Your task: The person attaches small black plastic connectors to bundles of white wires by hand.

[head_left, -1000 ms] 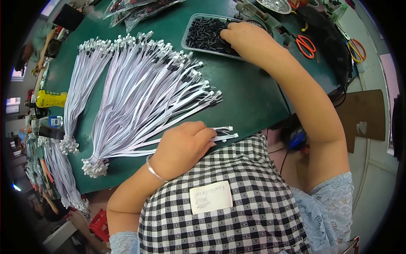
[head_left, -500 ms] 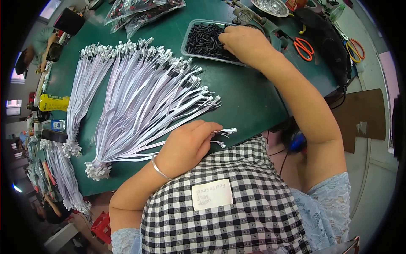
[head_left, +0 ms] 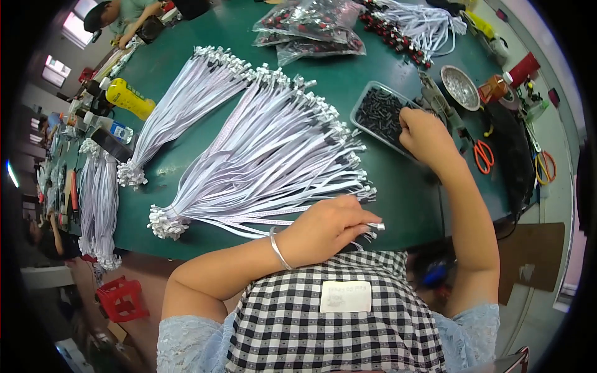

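Observation:
My left hand (head_left: 326, 229) lies at the table's front edge, closed on a white flat cable whose white connector end (head_left: 379, 226) and loose wire ends stick out past the fingertips. A wide fan of white flat cables (head_left: 249, 165) with white connectors spreads beside it, gathered at the lower left. My right hand (head_left: 428, 138) reaches over the near right rim of a clear plastic box (head_left: 356, 110). Its fingers are curled at the short black tube pieces (head_left: 380, 114) inside; the fingertips are mostly hidden, so what they pinch cannot be seen.
A second cable bundle (head_left: 186, 102) and a yellow bottle (head_left: 129, 99) lie left. Behind are bagged parts (head_left: 311, 28) and more cables (head_left: 416, 25). Right of the box are a metal bowl (head_left: 460, 87) and orange-handled scissors (head_left: 483, 155). A person (head_left: 127, 22) sits at the far left.
The view has shifted, so the table's things sit farther right and lower. My right hand stays at the box, fingers curled in; my left hand still holds the cable.

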A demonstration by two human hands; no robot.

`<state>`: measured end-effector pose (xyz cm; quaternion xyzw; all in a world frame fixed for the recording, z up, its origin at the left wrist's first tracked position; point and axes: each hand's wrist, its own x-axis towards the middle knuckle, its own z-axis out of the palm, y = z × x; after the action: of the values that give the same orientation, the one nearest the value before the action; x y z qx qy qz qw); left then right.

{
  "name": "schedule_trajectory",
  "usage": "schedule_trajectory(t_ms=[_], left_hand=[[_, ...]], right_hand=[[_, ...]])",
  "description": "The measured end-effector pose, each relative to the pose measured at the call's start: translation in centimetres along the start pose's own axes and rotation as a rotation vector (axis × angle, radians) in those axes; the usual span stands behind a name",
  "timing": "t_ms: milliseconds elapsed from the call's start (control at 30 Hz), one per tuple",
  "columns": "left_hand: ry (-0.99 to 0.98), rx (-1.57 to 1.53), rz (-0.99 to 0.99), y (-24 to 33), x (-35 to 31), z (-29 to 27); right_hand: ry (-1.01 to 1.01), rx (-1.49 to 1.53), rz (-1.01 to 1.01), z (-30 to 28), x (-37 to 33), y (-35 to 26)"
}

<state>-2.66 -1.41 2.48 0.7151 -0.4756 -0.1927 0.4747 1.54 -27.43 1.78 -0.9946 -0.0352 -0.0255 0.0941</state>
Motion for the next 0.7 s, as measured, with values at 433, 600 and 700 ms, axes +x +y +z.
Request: schedule_trajectory(t_ms=[433, 600, 700], left_hand=[[0.063, -0.656, -0.564, -1.1, -0.4, 0.7], [0.146, -0.778, -0.568, -2.1, -1.0, 0.2], [0.136, -0.8, -0.554, -2.1, -0.9, 0.5]], right_hand=[[0.129, 0.004, -0.177, 0.7, -1.1, 0.4], [0.342, 0.52, -0.152, -2.2, -3.9, -4.1], [0.437, 0.884, -0.31, -1.0, -9.0, -7.2]])
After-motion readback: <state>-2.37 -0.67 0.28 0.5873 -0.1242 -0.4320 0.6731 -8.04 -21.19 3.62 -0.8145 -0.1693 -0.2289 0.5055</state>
